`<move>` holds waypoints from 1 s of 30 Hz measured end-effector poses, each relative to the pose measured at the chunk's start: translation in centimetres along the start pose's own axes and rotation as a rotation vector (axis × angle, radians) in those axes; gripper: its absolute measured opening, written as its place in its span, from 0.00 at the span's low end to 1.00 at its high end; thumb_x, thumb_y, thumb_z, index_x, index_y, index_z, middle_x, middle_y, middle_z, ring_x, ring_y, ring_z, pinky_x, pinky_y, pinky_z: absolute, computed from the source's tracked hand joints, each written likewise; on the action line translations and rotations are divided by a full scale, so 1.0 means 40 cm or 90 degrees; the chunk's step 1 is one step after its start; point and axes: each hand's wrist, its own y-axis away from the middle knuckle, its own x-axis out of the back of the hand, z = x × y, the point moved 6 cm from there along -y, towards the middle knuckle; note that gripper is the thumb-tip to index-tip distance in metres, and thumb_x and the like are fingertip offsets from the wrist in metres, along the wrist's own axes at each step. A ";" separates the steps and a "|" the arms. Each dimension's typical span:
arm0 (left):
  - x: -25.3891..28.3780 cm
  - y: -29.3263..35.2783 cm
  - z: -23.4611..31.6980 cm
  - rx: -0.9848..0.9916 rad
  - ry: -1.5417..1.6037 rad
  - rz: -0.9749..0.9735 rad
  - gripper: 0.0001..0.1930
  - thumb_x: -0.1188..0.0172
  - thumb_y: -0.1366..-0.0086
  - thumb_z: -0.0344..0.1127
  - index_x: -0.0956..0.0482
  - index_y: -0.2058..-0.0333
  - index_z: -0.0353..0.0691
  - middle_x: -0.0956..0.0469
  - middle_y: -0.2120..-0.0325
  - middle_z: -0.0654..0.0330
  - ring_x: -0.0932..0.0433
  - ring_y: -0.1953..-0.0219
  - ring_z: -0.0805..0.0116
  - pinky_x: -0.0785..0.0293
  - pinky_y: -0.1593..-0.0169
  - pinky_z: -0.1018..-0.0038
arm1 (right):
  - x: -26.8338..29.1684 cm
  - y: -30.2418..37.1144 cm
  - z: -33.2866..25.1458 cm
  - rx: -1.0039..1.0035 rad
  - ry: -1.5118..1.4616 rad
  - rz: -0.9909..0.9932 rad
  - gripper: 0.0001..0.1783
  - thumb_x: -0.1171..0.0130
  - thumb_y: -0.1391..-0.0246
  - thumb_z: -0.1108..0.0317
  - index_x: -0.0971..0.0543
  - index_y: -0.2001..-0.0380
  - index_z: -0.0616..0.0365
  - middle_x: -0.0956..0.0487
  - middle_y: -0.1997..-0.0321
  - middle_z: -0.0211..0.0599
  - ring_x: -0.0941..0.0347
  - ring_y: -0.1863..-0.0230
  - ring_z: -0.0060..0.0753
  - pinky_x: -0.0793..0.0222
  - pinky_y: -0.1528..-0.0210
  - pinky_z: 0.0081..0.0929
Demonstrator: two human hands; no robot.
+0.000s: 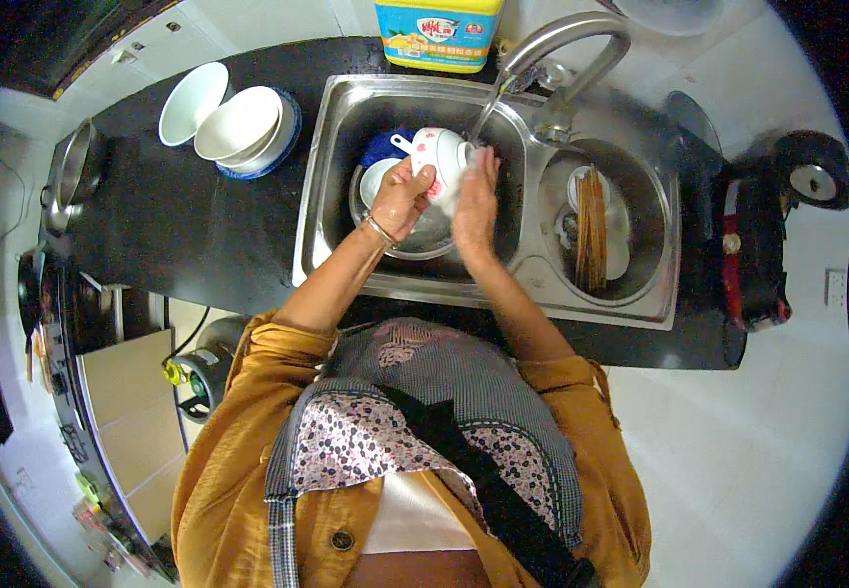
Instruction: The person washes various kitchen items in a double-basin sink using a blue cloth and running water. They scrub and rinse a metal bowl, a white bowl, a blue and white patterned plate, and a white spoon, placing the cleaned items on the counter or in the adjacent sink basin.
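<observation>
A white bowl (428, 149) with a pink-red pattern is tipped on its side over the larger, left sink basin (509, 220). My left hand (403, 201) grips its near side, thumb on the outer wall. Against the bowl's foot lies my right hand (476, 201), slightly blurred, its fingers stretched out and holding nothing visible. Water runs from the faucet (581, 49) beside the bowl and my right fingers. Beneath, a white bowl (374, 179) sits in a metal basin (423, 241). A white spoon handle (401, 143) shows next to the held bowl.
Chopsticks (591, 230) and dishes lie in the smaller right basin (640, 257). White bowls (238, 122) stand on the left counter, some on blue-rimmed plates (292, 137). A yellow detergent jug (439, 34) is behind the sink; a dark red-and-black appliance (756, 250) stands at right.
</observation>
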 end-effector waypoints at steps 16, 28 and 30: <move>-0.049 0.061 -0.008 -0.087 -0.213 -0.012 0.10 0.48 0.41 0.35 0.29 0.63 0.37 0.26 0.72 0.67 0.31 0.71 0.81 0.34 0.66 0.83 | -0.032 -0.055 0.043 -0.667 -0.760 -0.356 0.29 0.59 0.49 0.43 0.31 0.54 0.53 0.25 0.58 0.35 0.28 0.59 0.38 0.34 0.52 0.37; 0.146 0.245 0.217 0.004 -0.807 0.046 0.14 0.46 0.44 0.31 0.29 0.59 0.33 0.23 0.73 0.57 0.26 0.72 0.71 0.30 0.67 0.73 | -0.106 0.072 0.154 0.087 0.204 -0.313 0.18 0.51 0.55 0.77 0.25 0.59 0.52 0.28 0.63 0.44 0.28 0.67 0.44 0.33 0.63 0.35; 0.179 0.298 0.288 -0.044 -0.997 0.090 0.11 0.46 0.47 0.29 0.28 0.64 0.33 0.25 0.77 0.45 0.25 0.73 0.52 0.32 0.68 0.65 | -0.141 0.084 0.171 -0.001 0.310 -0.401 0.16 0.51 0.55 0.75 0.25 0.61 0.51 0.30 0.58 0.46 0.30 0.61 0.51 0.36 0.56 0.42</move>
